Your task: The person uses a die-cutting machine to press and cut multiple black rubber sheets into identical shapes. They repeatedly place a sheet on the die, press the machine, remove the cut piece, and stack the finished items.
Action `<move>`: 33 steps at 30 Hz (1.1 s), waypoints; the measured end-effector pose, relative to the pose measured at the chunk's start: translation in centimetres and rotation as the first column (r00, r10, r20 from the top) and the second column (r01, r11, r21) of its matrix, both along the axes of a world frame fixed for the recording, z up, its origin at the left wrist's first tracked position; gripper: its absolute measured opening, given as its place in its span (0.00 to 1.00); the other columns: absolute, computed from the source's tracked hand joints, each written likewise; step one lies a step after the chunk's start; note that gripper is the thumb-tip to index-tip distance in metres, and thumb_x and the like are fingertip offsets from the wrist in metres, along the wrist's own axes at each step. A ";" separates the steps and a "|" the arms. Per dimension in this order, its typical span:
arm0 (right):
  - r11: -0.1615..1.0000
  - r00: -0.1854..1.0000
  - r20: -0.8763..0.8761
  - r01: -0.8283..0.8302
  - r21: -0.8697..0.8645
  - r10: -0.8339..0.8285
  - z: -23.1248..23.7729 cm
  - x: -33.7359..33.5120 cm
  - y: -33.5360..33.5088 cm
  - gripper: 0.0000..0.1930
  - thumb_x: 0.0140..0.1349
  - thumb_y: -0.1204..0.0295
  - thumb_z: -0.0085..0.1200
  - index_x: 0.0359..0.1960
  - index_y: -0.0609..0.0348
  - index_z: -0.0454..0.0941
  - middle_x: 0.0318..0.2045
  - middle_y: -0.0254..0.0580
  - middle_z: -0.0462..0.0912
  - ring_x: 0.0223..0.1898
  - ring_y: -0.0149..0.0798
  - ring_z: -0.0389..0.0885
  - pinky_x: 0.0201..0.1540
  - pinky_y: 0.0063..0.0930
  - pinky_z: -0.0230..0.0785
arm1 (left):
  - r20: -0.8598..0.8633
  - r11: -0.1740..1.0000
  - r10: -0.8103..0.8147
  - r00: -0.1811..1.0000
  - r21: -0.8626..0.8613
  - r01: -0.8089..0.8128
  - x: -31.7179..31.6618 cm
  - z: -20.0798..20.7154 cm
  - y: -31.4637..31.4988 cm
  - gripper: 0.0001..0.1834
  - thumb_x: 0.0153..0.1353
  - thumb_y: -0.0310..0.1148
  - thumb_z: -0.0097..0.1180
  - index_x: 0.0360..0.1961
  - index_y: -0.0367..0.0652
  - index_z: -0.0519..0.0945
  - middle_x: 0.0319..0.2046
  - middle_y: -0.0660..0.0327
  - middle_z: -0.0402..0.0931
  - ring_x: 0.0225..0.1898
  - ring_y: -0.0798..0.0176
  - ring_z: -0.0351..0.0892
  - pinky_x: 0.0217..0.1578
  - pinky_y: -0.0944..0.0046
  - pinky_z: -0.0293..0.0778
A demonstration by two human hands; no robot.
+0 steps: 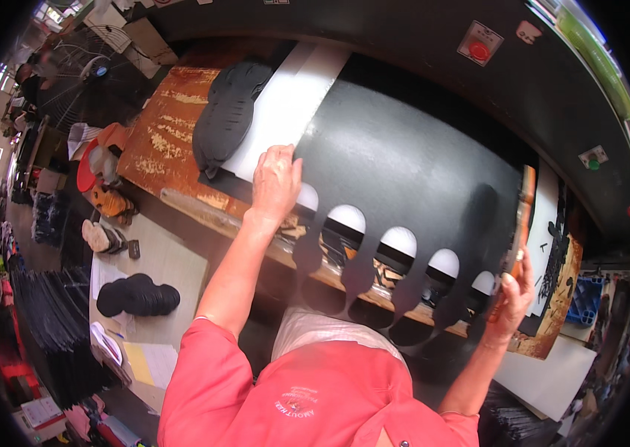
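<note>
A wide black sheet (404, 141) lies over a white board (285, 97) on the worktable, its near edge cut into a row of rounded, sole-shaped gaps. At the sheet's left edge, my left hand (276, 182) is closed with its fingers bent; it seems to pinch that edge, though the fingertips are partly hidden. My right hand (512, 294) grips a long, narrow orange-brown tool (525, 212), seen edge-on and looking like a cutting die, held upright by the sheet's right side. Left of the white board sits a stack of black sole-shaped pieces (229, 115).
A dark machine beam with a red button (478, 51) and a green button (593, 160) spans the far side. The worn brown table (162, 138) extends left. A lower side table (181, 261) holds another black stack (138, 295) and papers. A fan (91, 71) stands far left.
</note>
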State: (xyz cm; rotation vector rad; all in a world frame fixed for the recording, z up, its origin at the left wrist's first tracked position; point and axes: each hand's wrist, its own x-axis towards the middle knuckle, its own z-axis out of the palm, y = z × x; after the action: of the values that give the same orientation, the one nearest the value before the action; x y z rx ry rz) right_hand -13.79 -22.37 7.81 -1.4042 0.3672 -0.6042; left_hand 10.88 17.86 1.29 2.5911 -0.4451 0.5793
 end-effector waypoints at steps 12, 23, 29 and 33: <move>0.863 0.938 -0.337 -0.234 -0.448 0.080 -2.4 20.6 19.0 0.42 0.46 0.65 0.77 0.67 0.63 0.80 0.75 0.65 0.65 0.72 0.57 0.71 0.74 0.44 0.67 | -0.339 0.926 -0.184 0.923 -0.375 0.046 3.0 0.1 2.2 0.08 0.64 0.26 0.70 0.36 0.32 0.85 0.34 0.47 0.86 0.31 0.47 0.88 0.35 0.54 0.83; 0.443 0.943 -0.272 -0.164 -0.882 -0.193 -5.0 27.3 27.4 0.37 0.44 0.71 0.73 0.63 0.60 0.81 0.70 0.76 0.61 0.60 0.72 0.70 0.63 0.58 0.69 | -0.340 0.882 -0.248 0.907 -0.467 0.066 2.9 -0.2 2.4 0.05 0.63 0.24 0.68 0.35 0.36 0.84 0.32 0.49 0.83 0.32 0.41 0.85 0.33 0.48 0.80; 0.420 0.945 -0.276 -0.182 -0.889 -0.174 -5.2 27.3 27.1 0.39 0.45 0.70 0.75 0.64 0.62 0.79 0.71 0.77 0.61 0.62 0.72 0.69 0.64 0.58 0.68 | -0.217 0.853 -0.254 0.942 -0.509 0.113 3.0 -0.4 2.2 0.06 0.61 0.20 0.70 0.38 0.36 0.84 0.30 0.54 0.80 0.23 0.54 0.80 0.26 0.56 0.77; 0.515 0.963 -0.270 -0.219 -0.829 -0.024 -5.2 25.7 25.4 0.46 0.47 0.65 0.81 0.70 0.62 0.74 0.74 0.79 0.58 0.70 0.73 0.65 0.69 0.58 0.67 | -0.175 0.838 -0.234 0.956 -0.536 0.107 2.2 0.8 2.2 0.08 0.61 0.19 0.69 0.40 0.36 0.84 0.36 0.53 0.81 0.30 0.51 0.82 0.32 0.54 0.79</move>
State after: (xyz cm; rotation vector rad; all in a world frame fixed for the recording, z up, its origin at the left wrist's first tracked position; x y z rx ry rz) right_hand 11.92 3.02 2.64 -2.4842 0.1635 -0.5230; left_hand 13.08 20.08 2.11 2.0345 -0.3731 0.2729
